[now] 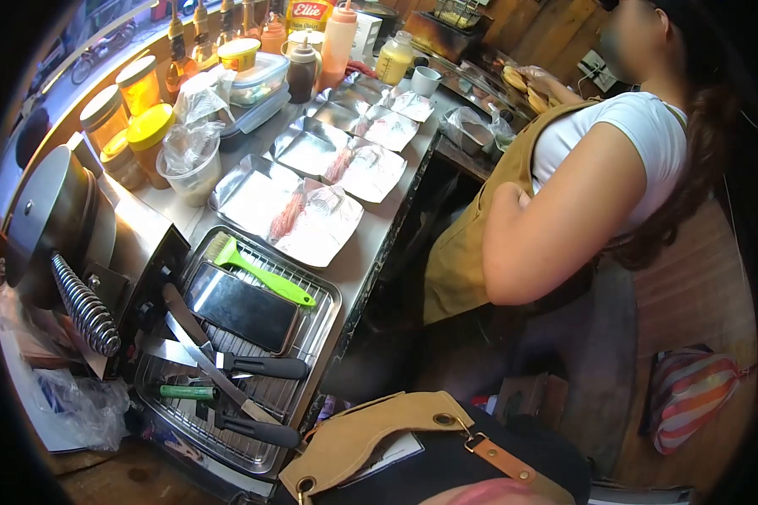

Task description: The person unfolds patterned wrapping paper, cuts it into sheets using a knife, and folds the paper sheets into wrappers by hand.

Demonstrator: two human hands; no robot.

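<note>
Neither of my hands shows in the head view; only the top of my tan apron [345,446] is visible at the bottom. Nearest to me, a wire rack tray [333,295] sits on the counter. On it lie a phone [240,305], a green-handled brush [269,282], a spatula with a black handle [269,367], a long knife [206,364] and a short green cylinder [188,392]. Beyond the tray, several open foil-lined paper boxes [248,198] stand in rows, with pinkish paper bundles [288,217] between some of them.
A co-worker in a brown apron [472,244] stands at the right, one hand [539,80] by some bread rolls [514,78]. Sauce bottles [338,46] and yellow-lidded jars [149,135] line the window side. A round metal cooker [46,219] with a coiled handle [84,307] stands left.
</note>
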